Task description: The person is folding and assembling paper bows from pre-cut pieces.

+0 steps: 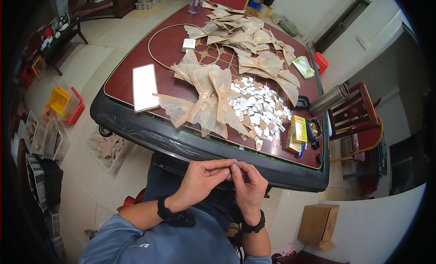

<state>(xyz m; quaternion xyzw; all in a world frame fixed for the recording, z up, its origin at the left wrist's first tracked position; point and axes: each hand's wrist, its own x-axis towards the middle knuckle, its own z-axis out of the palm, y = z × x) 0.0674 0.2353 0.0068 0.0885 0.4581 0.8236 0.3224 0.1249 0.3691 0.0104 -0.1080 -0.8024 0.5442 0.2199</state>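
My left hand (203,178) and my right hand (248,184) meet at the fingertips, just in front of the table's padded edge. Both are closed in a pinch; whatever lies between the fingers is too small or hidden to make out. Beyond them, on the dark red table top (121,84), lies a group of beige lace bow-shaped pieces (205,98). To their right spreads a heap of small white and brown square pieces (260,108). Farther back is a larger pile of similar lace bows (247,34).
A white tablet-like slab (145,87), a thin hoop (152,46) and a small box (188,45) lie on the left. Yellow boxes (297,130), a metal cylinder (329,99) and a tissue pack (303,67) line the right. Plastic bins (108,148) stand on the floor.
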